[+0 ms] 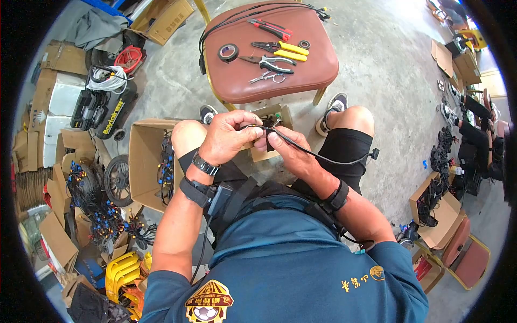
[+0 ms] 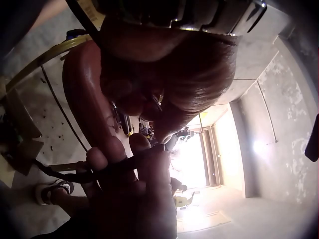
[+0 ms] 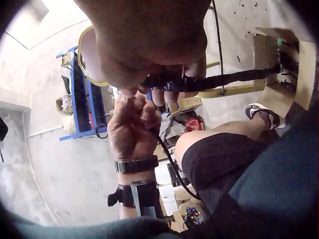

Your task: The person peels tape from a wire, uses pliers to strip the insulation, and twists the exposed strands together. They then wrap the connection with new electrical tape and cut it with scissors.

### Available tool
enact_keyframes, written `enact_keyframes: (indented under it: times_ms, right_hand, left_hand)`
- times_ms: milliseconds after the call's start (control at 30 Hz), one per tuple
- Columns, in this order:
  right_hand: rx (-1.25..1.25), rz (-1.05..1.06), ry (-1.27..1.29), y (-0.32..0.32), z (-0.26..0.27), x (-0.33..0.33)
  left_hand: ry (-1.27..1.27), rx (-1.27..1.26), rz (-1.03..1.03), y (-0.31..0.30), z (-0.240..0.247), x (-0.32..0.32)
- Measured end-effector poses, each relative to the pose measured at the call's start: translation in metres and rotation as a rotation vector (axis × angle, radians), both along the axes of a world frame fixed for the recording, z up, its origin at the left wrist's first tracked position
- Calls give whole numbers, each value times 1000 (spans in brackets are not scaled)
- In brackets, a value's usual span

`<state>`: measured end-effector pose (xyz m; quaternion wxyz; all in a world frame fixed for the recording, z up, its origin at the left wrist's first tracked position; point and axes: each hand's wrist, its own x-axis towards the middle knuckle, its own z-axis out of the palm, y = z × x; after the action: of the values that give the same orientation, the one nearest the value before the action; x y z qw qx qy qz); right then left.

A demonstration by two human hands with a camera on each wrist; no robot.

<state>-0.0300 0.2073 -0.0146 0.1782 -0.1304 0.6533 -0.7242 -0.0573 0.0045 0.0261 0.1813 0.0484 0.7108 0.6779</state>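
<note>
A black cable [image 1: 328, 160] runs between both hands in front of the lap, with a small connector [image 1: 374, 154] at its right end. My right hand [image 1: 293, 153] holds it, thumb on top and fingers curled underneath. My left hand [image 1: 223, 137] pinches at the cable's other end, fingertips close to the right hand's. Seen from the right wrist, the cable [image 3: 234, 78] has a dark, wrapped-looking surface and runs out past the curled fingers. The left wrist view is dim; there the cable [image 2: 75, 176] crosses the right fingers, and the left fingertips meet its end.
Ahead stands a padded chair [image 1: 215, 81] bearing a black tape roll [image 1: 228, 52], yellow-handled wire strippers [image 1: 291, 52], pliers [image 1: 277, 64], scissors [image 1: 274, 77], a red cutter [image 1: 272, 28] and more cable. An open carton [image 1: 285, 116] sits between the feet, another box [image 1: 142, 177] at the left.
</note>
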Motion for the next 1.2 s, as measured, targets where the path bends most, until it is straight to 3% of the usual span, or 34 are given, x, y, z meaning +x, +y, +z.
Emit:
enact_keyframes:
  times_ms: [300, 400, 600, 800, 1000, 1200]
  right_hand:
    - [-37, 34, -131, 1, 2, 2]
    - [-21, 46, -143, 0, -3, 3]
    - [-67, 115, -185, 3, 2, 5]
    - [-120, 106, -228, 0, -10, 11]
    - [40, 195, -177, 6, -3, 7]
    - [0, 237, -332, 4, 6, 11]
  left_hand:
    - [-44, 62, 82, 4, -6, 2]
    - [-103, 133, -16, 5, 1, 1]
    - [-138, -17, -102, 2, 0, -2]
    - [-44, -39, -147, 3, 1, -2]
    - [35, -121, -96, 7, 2, 3]
    - [72, -92, 29, 16, -6, 8]
